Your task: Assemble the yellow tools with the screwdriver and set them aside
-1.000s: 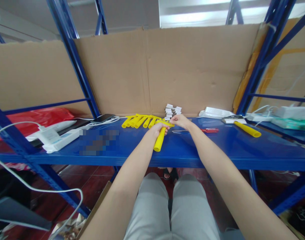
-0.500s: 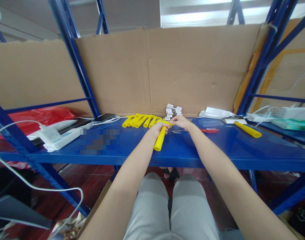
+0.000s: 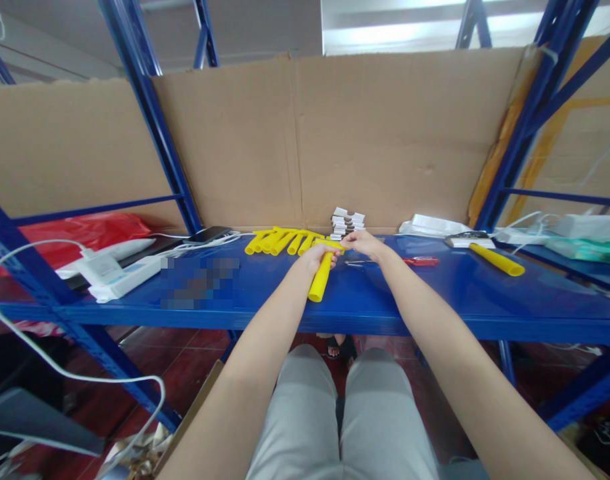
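A brown cardboard sheet (image 3: 385,133) stands behind the blue bench (image 3: 449,293), whose two ends run out of view. At the left, a red bag (image 3: 89,230) is crossed by a blue bar and cut off by the edge. A pixelated patch (image 3: 199,283) on the bench hides whatever lies there. Beyond it lies a row of yellow handles (image 3: 279,245), so overlapped that they are hard to count, the nearest partly behind the left hand (image 3: 317,257). Left of the patch is a white power strip (image 3: 129,277).

The left hand is clamped around a yellow handle (image 3: 319,283) over the middle of the bench, open end toward the person; the fingers cover its upper part, where a yellow crosspiece (image 3: 333,246) shows only in part. The right hand (image 3: 363,244) has its fingertips together at the crosspiece's end; whether they pinch anything, I cannot tell.

A red screwdriver (image 3: 421,261) lies under the right forearm, which hides the middle of its length. Just behind the right hand, small white pieces (image 3: 348,219) are stacked, their lowest part covered.
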`<state>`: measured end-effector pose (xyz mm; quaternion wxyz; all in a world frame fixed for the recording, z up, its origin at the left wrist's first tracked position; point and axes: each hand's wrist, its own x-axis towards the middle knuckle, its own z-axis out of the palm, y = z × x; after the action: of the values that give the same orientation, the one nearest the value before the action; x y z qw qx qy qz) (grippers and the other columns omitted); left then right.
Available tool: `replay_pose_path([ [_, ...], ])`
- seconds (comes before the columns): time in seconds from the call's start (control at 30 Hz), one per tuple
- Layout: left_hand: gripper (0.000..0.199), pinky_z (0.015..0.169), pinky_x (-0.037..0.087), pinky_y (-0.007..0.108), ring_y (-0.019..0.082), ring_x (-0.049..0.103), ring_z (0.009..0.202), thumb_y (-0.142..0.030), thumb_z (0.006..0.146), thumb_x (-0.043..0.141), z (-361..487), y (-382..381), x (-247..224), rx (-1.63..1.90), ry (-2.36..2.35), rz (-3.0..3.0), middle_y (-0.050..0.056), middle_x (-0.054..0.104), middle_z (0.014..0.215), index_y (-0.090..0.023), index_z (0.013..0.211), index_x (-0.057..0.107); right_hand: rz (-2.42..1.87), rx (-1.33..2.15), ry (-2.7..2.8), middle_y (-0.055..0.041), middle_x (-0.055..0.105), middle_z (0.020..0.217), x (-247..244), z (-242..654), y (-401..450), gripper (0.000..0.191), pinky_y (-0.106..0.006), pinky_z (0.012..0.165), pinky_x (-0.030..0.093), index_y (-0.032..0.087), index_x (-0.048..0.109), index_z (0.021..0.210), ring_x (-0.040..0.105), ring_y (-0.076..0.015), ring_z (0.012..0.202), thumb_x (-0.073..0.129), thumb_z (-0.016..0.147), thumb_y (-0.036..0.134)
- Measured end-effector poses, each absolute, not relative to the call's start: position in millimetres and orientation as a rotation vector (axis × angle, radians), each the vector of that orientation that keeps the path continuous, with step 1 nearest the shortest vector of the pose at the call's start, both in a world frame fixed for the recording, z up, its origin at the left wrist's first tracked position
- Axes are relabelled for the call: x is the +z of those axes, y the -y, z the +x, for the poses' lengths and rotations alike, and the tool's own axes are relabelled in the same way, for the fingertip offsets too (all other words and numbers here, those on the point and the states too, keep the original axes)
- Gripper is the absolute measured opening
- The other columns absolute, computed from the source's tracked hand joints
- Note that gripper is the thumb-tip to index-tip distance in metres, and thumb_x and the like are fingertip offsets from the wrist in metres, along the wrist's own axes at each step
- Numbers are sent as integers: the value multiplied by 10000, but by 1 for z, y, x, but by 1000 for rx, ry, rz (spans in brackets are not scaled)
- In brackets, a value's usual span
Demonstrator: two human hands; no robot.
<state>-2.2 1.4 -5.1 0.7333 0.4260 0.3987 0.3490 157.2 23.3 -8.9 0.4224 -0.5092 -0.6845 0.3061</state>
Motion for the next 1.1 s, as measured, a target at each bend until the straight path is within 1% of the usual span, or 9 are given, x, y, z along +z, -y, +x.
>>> replay_pose_path([
  [0.13, 161, 358, 344, 149, 65, 402, 352, 3, 791, 461, -3, -4, -6, 781, -861, 940, -19, 472, 483, -124, 744, 548, -1272, 836, 1638, 4, 657, 729, -10, 158, -23, 103, -252, 713, 459, 161, 605, 721, 572, -121, 704, 703, 695, 183],
  [0.27, 162, 358, 334, 152, 66, 390, 351, -20, 818, 439, -2, -1, -3, 785, -885, 963, -30, 455, 470, -121, 763, 552, -1222, 1040, 1545, -19, 686, 795, -10, 156, -22, 191, -254, 696, 468, 178, 590, 831, 617, -134, 735, 734, 707, 194],
  [0.37, 209, 354, 321, 148, 61, 380, 343, -31, 860, 387, -1, 3, 0, 808, -856, 967, -25, 459, 474, -127, 740, 529, -1166, 1131, 1492, -16, 692, 802, -9, 153, -22, 199, -244, 677, 466, 189, 579, 847, 635, -133, 733, 723, 716, 145],
  [0.5, 266, 344, 304, 135, 54, 359, 328, -38, 902, 338, 1, 6, 1, 826, -812, 933, -30, 434, 461, -140, 714, 496, -1140, 1092, 1492, -7, 697, 785, -11, 150, -23, 164, -243, 652, 464, 194, 598, 834, 641, -134, 713, 711, 731, 135],
  [0.73, 242, 324, 284, 133, 54, 337, 312, -125, 948, 385, 1, 3, -1, 883, -781, 840, -60, 380, 452, -166, 724, 467, -1173, 941, 1565, -40, 707, 870, -16, 145, -25, 118, -225, 601, 466, 195, 584, 870, 641, -134, 726, 678, 824, 250],
  [0.8, 224, 324, 282, 135, 54, 332, 312, -122, 942, 394, 1, 2, -2, 905, -764, 814, -63, 377, 460, -166, 738, 475, -1178, 838, 1608, -53, 705, 901, -18, 144, -27, 156, -248, 632, 493, 198, 576, 894, 645, -151, 761, 676, 832, 301],
  [0.87, 207, 326, 283, 137, 51, 331, 313, -121, 936, 411, 1, 3, -2, 924, -752, 792, -66, 377, 467, -167, 746, 479, -1171, 672, 1658, -66, 699, 945, -18, 145, -31, 171, -289, 716, 519, 200, 569, 897, 647, -171, 834, 666, 834, 325],
  [0.97, 227, 334, 287, 131, 45, 331, 315, -104, 936, 407, 1, 5, -1, 966, -757, 788, -69, 374, 463, -169, 725, 463, -1181, 404, 1694, -90, 686, 1025, -15, 147, -39, 110, -349, 850, 508, 194, 564, 892, 638, -191, 937, 609, 854, 288],
  [1.1, 256, 344, 296, 131, 43, 329, 322, -90, 940, 399, 1, 9, 1, 1020, -775, 809, -67, 377, 455, -167, 700, 447, -1254, 186, 1729, -115, 685, 1066, -7, 158, -44, 118, -371, 841, 509, 173, 590, 946, 647, -206, 926, 532, 848, 205],
])
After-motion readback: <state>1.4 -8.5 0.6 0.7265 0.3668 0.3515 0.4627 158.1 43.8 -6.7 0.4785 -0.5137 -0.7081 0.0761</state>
